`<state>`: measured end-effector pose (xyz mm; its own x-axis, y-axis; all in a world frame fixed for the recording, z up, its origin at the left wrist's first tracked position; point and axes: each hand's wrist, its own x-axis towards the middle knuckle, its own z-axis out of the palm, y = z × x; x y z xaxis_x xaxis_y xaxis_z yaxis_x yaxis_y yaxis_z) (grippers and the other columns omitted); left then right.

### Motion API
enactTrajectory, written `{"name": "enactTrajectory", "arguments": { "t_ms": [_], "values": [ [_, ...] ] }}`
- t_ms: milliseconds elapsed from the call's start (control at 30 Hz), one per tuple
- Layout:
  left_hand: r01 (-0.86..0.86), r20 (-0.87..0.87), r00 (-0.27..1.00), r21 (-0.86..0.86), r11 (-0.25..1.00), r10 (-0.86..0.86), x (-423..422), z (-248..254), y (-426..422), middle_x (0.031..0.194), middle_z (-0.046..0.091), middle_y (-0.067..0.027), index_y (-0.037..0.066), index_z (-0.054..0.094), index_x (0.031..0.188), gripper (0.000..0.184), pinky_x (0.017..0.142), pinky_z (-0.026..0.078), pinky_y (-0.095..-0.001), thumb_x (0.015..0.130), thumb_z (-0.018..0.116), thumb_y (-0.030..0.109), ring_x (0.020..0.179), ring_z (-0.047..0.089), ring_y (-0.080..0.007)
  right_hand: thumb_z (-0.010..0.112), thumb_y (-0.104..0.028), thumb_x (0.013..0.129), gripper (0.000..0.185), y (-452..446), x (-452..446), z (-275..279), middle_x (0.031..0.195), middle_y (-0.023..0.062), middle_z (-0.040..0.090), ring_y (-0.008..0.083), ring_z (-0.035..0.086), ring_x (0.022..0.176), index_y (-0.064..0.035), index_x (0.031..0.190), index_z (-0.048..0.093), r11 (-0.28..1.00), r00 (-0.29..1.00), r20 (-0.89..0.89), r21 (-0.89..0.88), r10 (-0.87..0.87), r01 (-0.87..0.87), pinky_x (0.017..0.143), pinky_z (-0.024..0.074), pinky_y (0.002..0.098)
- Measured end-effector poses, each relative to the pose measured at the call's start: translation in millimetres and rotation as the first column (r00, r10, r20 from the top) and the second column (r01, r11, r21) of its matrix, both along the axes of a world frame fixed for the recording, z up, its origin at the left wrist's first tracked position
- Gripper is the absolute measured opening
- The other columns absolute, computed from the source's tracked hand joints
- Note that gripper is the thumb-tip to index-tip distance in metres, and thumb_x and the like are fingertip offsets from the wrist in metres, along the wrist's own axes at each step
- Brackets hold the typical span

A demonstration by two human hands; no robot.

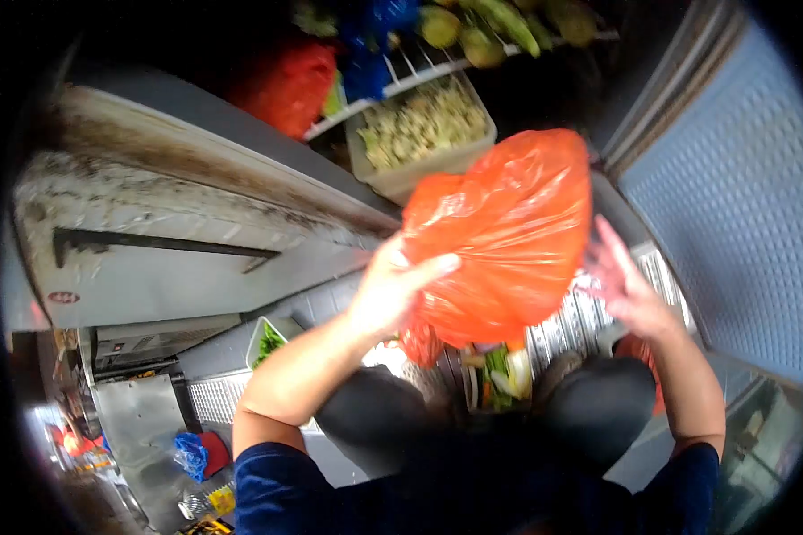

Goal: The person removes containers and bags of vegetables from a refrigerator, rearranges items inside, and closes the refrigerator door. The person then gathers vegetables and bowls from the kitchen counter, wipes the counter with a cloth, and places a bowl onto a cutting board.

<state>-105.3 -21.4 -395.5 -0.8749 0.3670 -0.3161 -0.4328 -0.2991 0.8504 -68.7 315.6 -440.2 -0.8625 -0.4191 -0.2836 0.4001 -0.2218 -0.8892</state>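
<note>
A full, shiny orange plastic bag point(509, 232) hangs in front of me at the middle of the view. My left hand point(401, 281) grips its left side, the thumb lying over the plastic. To the right of the bag is my right hand point(629, 285), its fingers spread and slightly blurred, holding nothing. What the bag contains is hidden. Just behind it, a white tub point(401, 183) of pale chopped vegetables stands under a wire shelf point(419, 78).
Green vegetables point(509, 22) and a red bag point(290, 89) are up in the cabinet. A blue textured door panel point(732, 187) stands at right, a white door point(178, 267) at left. Between my knees is a container of cut vegetables point(509, 374).
</note>
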Motion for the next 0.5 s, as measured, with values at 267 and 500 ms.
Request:
{"name": "enactTrajectory", "arguments": {
  "t_ms": [267, 500],
  "values": [
    [-0.277, -0.127, 0.930, 0.382, 0.882, 0.346, -12, 64, 60, 0.145, 0.052, -0.0141, 0.004, 0.041, 0.147, 0.050, 0.110, 0.045, -0.0467, 0.102, 0.058, 0.017, 0.131, 0.054, -0.0284, 0.085, -0.061, 0.068, 0.132, -59, -44, 62, 0.163, 0.0111, 0.027, 0.0277, 0.028, 0.151, -0.0089, 0.162, 0.007, 0.916, 0.939, -0.222, -0.363, -0.264, 0.172, 0.123, 0.0256, 0.0479],
    [-0.303, -0.291, 0.832, 0.476, 0.825, 0.473, -16, 114, 71, 0.147, 0.049, -0.0128, 0.006, 0.038, 0.149, 0.050, 0.113, 0.041, -0.0485, 0.103, 0.054, 0.015, 0.135, 0.049, -0.0284, 0.079, -0.029, 0.077, 0.113, -67, -76, 100, 0.162, 0.0177, 0.027, 0.0309, 0.030, 0.150, -0.0063, 0.162, 0.007, 0.910, 0.759, -0.532, -0.368, -0.375, 0.192, 0.122, 0.0262, 0.0461]
  ]
}}
